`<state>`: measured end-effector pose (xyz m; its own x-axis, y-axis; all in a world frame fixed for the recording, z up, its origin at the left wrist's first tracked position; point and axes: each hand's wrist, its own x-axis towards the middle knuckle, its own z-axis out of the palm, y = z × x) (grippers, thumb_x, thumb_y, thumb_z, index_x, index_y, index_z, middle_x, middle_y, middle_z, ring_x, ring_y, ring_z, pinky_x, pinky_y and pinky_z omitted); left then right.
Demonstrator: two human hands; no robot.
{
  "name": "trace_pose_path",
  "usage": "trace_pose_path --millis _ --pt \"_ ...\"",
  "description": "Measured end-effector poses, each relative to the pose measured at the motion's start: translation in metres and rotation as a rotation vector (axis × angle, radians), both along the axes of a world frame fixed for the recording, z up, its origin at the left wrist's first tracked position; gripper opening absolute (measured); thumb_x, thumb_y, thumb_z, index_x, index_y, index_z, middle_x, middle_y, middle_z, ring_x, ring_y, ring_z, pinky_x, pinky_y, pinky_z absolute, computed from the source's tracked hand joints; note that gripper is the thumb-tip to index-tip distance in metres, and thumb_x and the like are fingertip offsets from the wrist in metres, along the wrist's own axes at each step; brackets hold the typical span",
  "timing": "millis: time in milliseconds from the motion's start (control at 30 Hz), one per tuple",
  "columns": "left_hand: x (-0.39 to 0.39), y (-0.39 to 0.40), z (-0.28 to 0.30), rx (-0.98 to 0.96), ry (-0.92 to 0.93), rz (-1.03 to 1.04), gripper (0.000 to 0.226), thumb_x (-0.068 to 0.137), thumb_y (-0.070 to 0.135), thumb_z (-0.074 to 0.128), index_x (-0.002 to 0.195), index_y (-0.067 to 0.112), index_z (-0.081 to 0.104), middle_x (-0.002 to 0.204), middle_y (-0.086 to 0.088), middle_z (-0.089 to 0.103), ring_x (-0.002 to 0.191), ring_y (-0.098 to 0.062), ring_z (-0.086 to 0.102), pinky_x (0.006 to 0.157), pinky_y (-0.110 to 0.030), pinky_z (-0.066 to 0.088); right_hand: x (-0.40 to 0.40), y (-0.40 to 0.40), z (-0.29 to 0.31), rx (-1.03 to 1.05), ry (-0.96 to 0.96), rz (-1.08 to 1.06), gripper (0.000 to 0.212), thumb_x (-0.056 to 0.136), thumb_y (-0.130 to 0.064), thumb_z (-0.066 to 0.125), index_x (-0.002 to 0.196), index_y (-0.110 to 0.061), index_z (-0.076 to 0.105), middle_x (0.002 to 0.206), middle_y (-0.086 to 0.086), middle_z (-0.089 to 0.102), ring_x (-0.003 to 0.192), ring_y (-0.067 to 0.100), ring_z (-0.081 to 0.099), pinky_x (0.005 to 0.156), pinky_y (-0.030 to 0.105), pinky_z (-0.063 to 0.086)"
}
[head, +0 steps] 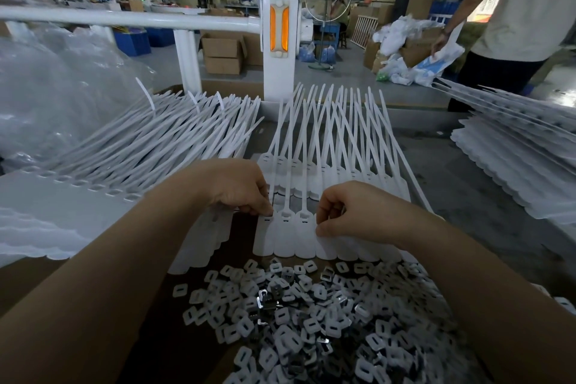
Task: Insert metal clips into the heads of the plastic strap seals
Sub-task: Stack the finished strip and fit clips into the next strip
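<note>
Metal clips (311, 318) lie heaped nearest me on the table. Beyond them, my left hand (240, 187) pinches something small at the head of the leftmost strap seal (265, 234) in a flat row; my right hand (352, 212), fingers curled, presses on the row. More seals (149, 147) fan behind.

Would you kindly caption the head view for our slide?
Both hands, left and right, work on a row of white strap seals above a pile of metal clips.
</note>
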<state>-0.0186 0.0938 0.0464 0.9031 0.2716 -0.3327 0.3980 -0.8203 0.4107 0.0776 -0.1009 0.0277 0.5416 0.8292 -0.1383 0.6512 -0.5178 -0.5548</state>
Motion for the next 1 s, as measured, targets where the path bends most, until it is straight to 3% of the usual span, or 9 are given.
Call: trace_pose_path --millis 267,867,1000 --pt "0.0011 0.0021 -0.0027 -0.044 0.0 0.055 0.023 0.086 0.031 0.072 0.076 0.01 0.073 0.054 0.006 0.063 0.047 -0.006 0.051 0.051 -0.017 0.044 -0.0006 -0.0005 -0.0006 -0.002 -0.006 0.008 0.009 0.082 -0.027 0.076 0.081 -0.028 0.067 0.074 -0.013 0.062 0.061 -0.004 0.056 0.052 0.011 0.039" --pt "-0.0008 0.006 -0.0015 -0.195 -0.05 0.14 0.006 0.084 0.015 0.075 0.085 0.01 0.075 0.064 0.0 0.072 0.054 -0.004 0.062 0.049 -0.013 0.047 0.001 -0.0021 0.0001 -0.008 0.007 0.006 0.009 0.081 -0.027 0.076 0.082 -0.027 0.068 0.074 -0.013 0.062 0.061 -0.003 0.055 0.055 0.013 0.04" --pt "0.001 0.0059 -0.0032 -0.17 -0.039 0.14 0.011 0.081 0.023 0.077 0.083 0.012 0.075 0.064 0.001 0.072 0.054 -0.004 0.062 0.05 -0.016 0.047 0.0018 -0.0022 -0.0008 -0.006 0.003 0.006 0.008 0.081 -0.027 0.076 0.082 -0.027 0.068 0.076 -0.012 0.064 0.064 -0.002 0.057 0.056 0.014 0.041"
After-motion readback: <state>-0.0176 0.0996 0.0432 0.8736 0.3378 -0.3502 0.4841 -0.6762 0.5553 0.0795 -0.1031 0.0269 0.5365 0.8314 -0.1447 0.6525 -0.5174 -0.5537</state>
